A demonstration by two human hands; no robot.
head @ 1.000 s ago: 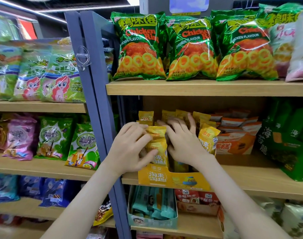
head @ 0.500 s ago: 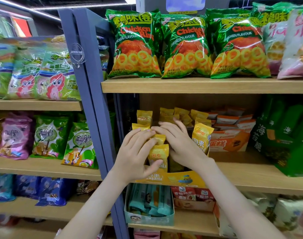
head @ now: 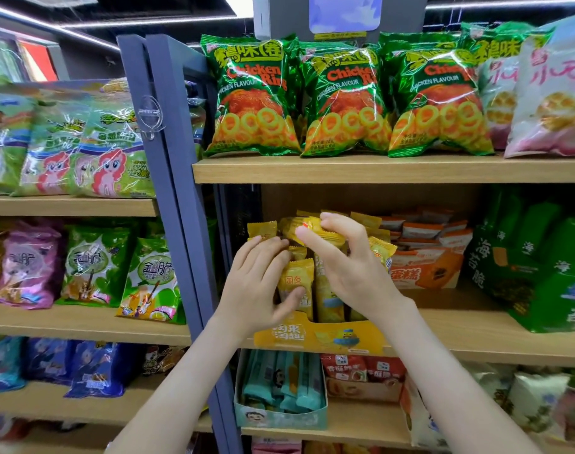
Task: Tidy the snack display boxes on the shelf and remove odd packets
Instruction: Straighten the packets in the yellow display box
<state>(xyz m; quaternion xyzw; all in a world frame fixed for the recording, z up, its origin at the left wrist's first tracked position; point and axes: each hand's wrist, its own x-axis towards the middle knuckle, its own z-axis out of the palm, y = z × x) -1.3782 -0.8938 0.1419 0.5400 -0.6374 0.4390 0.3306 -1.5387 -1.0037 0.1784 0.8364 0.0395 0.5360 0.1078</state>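
Note:
A yellow display box (head: 318, 337) of small yellow snack packets stands at the front of the middle shelf (head: 495, 345). My left hand (head: 263, 283) grips an upright yellow packet (head: 297, 280) at the box's front left, thumb across its face. My right hand (head: 348, 267) pinches another yellow packet (head: 307, 229) between thumb and fingers, lifted above the box and lying sideways. More yellow packets stand behind both hands. An orange display box (head: 423, 273) of orange-and-white packets sits just right of the yellow one.
Green chicken-ring bags (head: 253, 96) line the upper shelf. Dark green seaweed packs (head: 541, 257) fill the right of the middle shelf. A grey-blue upright post (head: 168, 191) stands left of my hands. A teal box (head: 279, 391) sits on the shelf below.
My right hand has come off the packets in the box, now pinching one yellow packet raised above them. My left hand stays on the front packet.

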